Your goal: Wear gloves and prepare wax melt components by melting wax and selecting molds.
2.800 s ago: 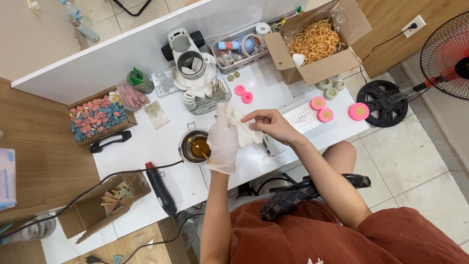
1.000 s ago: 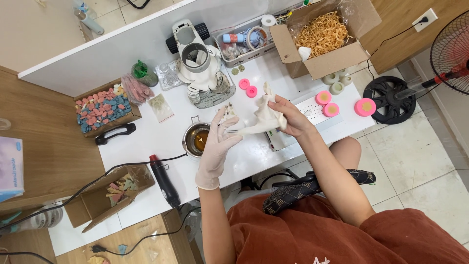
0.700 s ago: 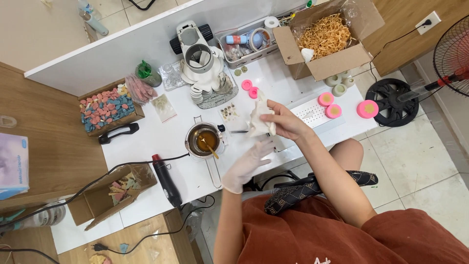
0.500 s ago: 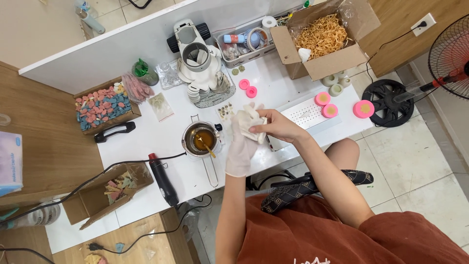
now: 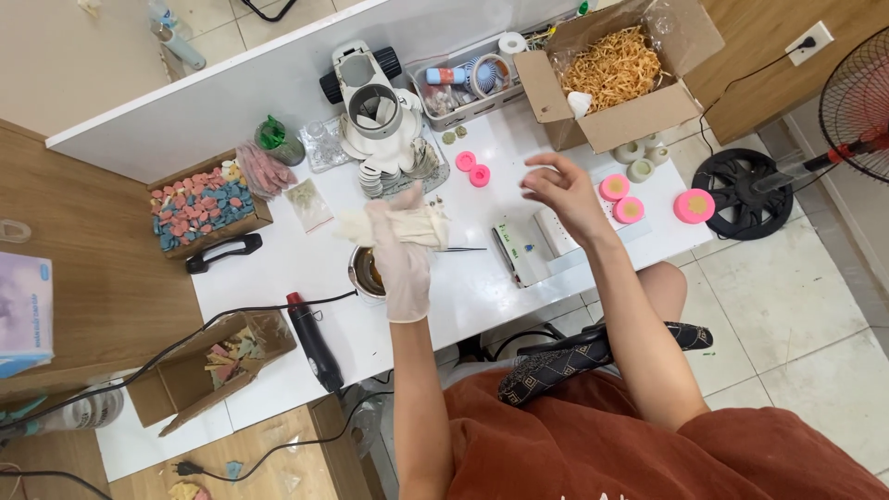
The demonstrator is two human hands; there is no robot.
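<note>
Latex covers the left hand (image 5: 400,262), which pinches one loose white glove (image 5: 400,225) by its fingertips above the small metal pot (image 5: 367,270); the glove lies crosswise, long axis left to right. Bare and holding nothing, the right hand (image 5: 561,193) hovers half-open near five pink round moulds (image 5: 693,206).

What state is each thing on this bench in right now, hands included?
Left hand: gloved, holding a loose white glove.
Right hand: bare, empty, raised.
Small pot: uncovered, brown liquid inside.
Cardboard box: flaps open, full of yellow shreds.
Floor fan: upright; spinning unclear.
</note>
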